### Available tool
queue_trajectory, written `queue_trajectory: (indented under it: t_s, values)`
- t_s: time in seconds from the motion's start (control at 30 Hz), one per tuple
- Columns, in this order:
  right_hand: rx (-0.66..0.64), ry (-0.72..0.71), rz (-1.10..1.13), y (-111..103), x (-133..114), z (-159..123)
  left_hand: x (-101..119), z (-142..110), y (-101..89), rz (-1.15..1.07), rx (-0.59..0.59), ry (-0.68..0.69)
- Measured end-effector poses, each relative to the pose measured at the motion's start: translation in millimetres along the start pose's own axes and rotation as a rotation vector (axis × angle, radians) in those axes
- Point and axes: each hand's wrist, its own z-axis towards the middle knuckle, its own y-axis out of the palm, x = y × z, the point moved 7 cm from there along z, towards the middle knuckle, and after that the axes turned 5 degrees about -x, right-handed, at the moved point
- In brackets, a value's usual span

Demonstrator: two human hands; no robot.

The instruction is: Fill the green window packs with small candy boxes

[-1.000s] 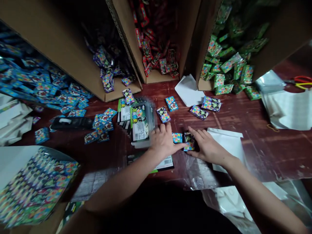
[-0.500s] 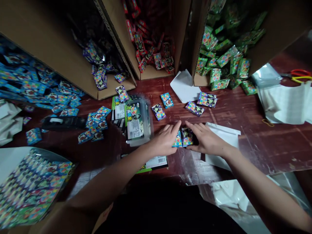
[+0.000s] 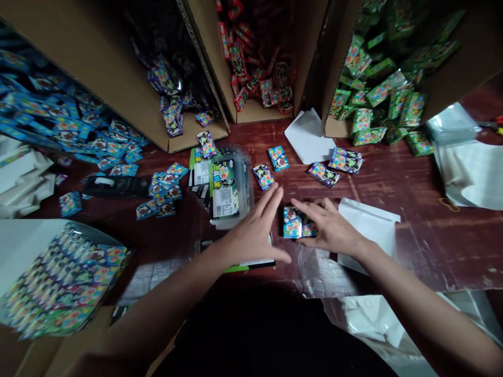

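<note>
My right hand (image 3: 329,228) is closed around small candy boxes, fingers at their far edge and thumb at the near edge. A blue box (image 3: 292,223) sticks out on the left, and a purple box (image 3: 309,229) beside it is partly under my fingers. My left hand (image 3: 259,230) is open just left of them, thumb and fingers spread, holding nothing. It hovers over printed cards (image 3: 251,265), which it partly hides. Beyond it lie a loose purple box (image 3: 263,176) and a loose blue box (image 3: 279,158).
Cardboard cartons hold purple (image 3: 171,115), red (image 3: 267,93) and green boxes (image 3: 361,120). Clear cases with printed cards (image 3: 225,191) lie left of centre. A black tape dispenser (image 3: 118,186) and a filled clear bag (image 3: 66,283) are farther left. White paper (image 3: 367,233) is at right.
My left hand has come off the boxes and moved left, opening wide. My right hand stays on them. The whole view has shifted slightly.
</note>
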Motion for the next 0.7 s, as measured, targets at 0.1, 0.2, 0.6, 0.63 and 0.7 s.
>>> queue_trajectory:
  t_s: [0.1,0.2,0.6,0.63,0.7]
  values:
    - [0.119,0.061,-0.007,-4,-12,-12,-9,-49,-0.3,0.12,-0.023,-0.125]
    - [0.16,0.105,-0.039,6,-30,-20,-21,-80,12.1,0.184,-0.005,-0.225]
    - [-0.08,-0.019,-0.007,37,-46,-19,-34,-77,32.3,0.071,0.035,-0.179]
    - [-0.063,0.005,-0.022,38,-45,-20,-35,-77,32.4,0.072,0.047,-0.187]
    - [-0.023,0.083,-0.072,39,-43,-22,-38,-78,31.8,0.082,0.078,-0.207]
